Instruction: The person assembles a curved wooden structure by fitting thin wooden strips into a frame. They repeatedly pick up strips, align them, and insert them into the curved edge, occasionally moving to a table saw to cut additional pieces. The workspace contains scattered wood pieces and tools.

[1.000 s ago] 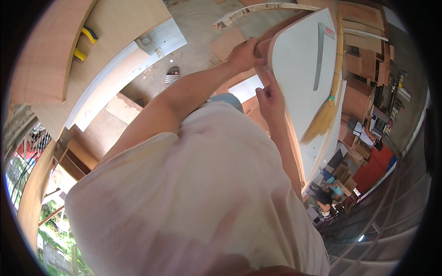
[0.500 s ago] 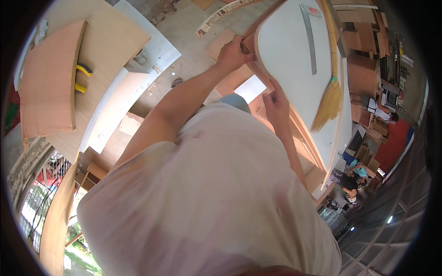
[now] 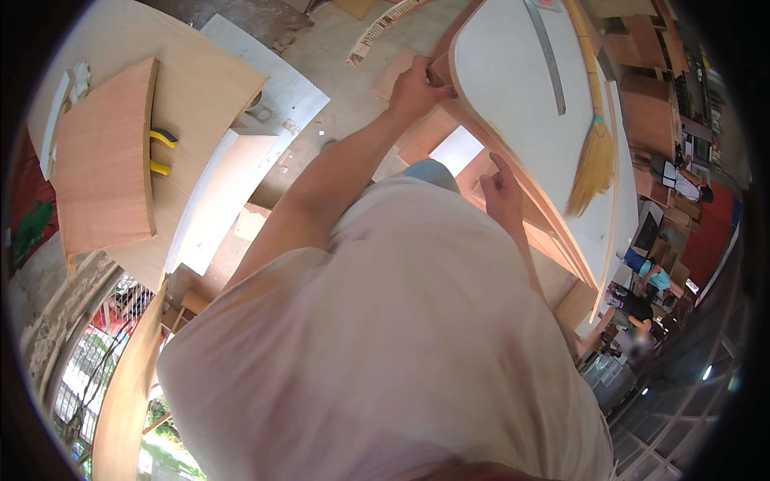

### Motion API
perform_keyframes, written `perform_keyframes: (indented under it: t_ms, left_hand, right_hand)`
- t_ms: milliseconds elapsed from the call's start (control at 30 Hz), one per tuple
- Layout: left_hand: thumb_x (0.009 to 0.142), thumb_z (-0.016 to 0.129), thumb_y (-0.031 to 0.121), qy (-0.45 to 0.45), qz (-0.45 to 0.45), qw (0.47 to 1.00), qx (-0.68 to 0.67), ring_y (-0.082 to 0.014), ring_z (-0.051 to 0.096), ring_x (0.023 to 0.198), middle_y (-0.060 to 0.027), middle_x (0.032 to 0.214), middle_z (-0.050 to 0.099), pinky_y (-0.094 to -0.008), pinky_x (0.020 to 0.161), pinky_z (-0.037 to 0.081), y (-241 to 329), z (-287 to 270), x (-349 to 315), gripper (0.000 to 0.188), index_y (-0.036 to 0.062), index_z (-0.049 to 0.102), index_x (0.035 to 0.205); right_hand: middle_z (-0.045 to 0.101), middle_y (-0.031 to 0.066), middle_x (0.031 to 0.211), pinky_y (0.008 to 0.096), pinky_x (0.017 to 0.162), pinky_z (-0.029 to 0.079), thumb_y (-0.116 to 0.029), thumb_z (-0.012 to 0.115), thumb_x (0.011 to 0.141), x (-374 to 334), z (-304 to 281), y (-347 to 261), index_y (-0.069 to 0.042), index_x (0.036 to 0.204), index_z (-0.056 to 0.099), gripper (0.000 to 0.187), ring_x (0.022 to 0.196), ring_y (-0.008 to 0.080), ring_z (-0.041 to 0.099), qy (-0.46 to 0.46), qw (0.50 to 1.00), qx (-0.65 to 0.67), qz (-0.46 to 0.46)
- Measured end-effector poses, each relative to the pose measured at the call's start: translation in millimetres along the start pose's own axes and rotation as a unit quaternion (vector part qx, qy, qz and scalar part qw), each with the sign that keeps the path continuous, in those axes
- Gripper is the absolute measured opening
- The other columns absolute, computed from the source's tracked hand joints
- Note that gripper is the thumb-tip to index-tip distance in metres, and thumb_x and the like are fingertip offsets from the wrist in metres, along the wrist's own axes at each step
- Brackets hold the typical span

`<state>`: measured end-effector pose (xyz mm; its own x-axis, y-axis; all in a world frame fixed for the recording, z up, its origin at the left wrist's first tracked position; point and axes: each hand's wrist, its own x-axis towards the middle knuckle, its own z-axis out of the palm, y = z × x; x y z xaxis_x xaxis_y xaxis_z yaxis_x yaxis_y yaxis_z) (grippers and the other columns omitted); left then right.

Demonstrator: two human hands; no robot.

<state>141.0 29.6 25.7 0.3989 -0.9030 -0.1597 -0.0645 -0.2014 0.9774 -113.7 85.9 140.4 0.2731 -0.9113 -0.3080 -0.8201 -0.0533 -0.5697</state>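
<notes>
Seemingly, brown wooden edge (image 3: 484, 126) of white-topped table (image 3: 513, 88) is gripped by left hand (image 3: 415, 90), right hand (image 3: 503, 193) loose-fingered, empty; splinters risked if grip slides.

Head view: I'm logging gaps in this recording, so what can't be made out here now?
All in the head view:
Left hand: its palm, hidden by the back of the hand.
Yellow-handled tool: its head, hidden by the board.
Ruler and broom: their far ends, cut off by the picture's upper edge.
Co-workers: what their hands hold, too small to tell.
</notes>
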Motion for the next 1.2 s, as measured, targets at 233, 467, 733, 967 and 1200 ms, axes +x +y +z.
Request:
perform_keyframes:
  t_ms: [233,467,733,967,1200]
  left_hand:
    - [0.069,0.091,0.04,-0.012,0.003,1.0,-0.009,-0.0297,0.07,0.1,-0.0164,0.104,0.071,-0.0384,0.086,0.055,-6.5,-3.4,1.2,0.081,-0.0004,0.053,0.128]
    - [0.073,0.087,0.042,-0.029,-0.01,1.0,-0.002,-0.0313,0.068,0.108,-0.0169,0.118,0.069,-0.0412,0.094,0.054,-6.1,-5.5,-2.0,0.084,0.0024,0.05,0.137]
    - [0.083,0.08,0.032,-0.033,0.03,0.999,-0.02,-0.0237,0.072,0.103,-0.0107,0.119,0.072,-0.0373,0.09,0.056,-26.9,-17.3,9.8,0.068,0.0078,0.052,0.14]
    - [0.079,0.083,0.028,-0.025,0.047,0.998,0.021,-0.0217,0.073,0.099,-0.01,0.115,0.072,-0.0344,0.088,0.056,-18.5,-16.8,12.5,0.068,0.005,0.057,0.138]
    - [0.079,0.084,0.022,-0.033,0.038,0.999,-0.015,-0.0243,0.07,0.102,-0.0138,0.12,0.069,-0.0368,0.09,0.056,-17.6,-14.6,13.6,0.068,0.0072,0.059,0.141]
  right_hand:
    - [0.053,0.0019,0.074,0.0286,0.069,0.047,-0.012,0.065,0.094,0.6,-1.6,23.0,-0.005,0.144,0.055,0.052,0.069,0.0112,0.052,-0.006,1.0,-0.004,0.003]
    - [0.051,0.0,0.072,0.0275,0.068,0.046,-0.011,0.065,0.093,-4.2,-2.6,24.2,-0.006,0.143,0.056,0.051,0.068,0.0094,0.049,-0.008,1.0,0.001,0.011]
    - [0.052,0.0026,0.072,0.0297,0.067,0.047,-0.017,0.067,0.092,-4.8,-0.9,52.0,-0.008,0.141,0.058,0.051,0.068,0.0108,0.051,0.015,1.0,-0.002,0.006]
    - [0.057,0.0075,0.073,0.0344,0.067,0.05,-0.021,0.068,0.092,-8.2,11.7,66.0,-0.009,0.137,0.06,0.048,0.066,0.0175,0.055,0.019,0.999,-0.033,0.03]
    - [0.056,0.0086,0.073,0.0357,0.068,0.05,-0.021,0.068,0.091,-13.4,12.1,64.1,-0.008,0.138,0.06,0.049,0.067,0.0188,0.056,0.02,0.998,-0.039,0.055]
